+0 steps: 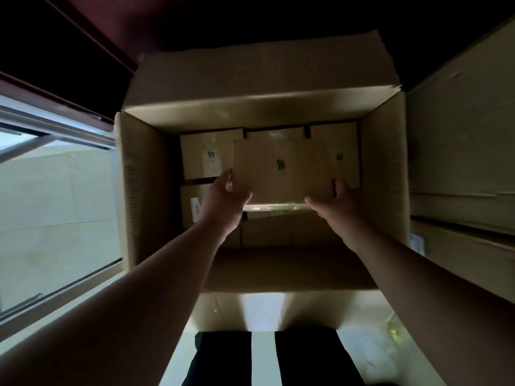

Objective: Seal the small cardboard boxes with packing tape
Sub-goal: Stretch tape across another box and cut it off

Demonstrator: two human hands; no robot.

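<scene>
Forearms [139, 302] lower frame; left hand [223, 196], right hand [337, 204] pinch small box [281, 168] at near corners, frame centre, above carton [139, 190]. Likely light, stiff; taped edge [276, 206] slippery

— What is on the floor [264, 310]?
— It is pale and shiny. A big box [384, 168] stands on it in the middle, open on top.
— What is in there?
— Small boxes [206, 154]. They lie flat on its bottom, side by side.
— And on the right?
— More brown boxes [459, 140], piled up just beside it. Two dark legs [223, 358] stand at the near end.
</scene>
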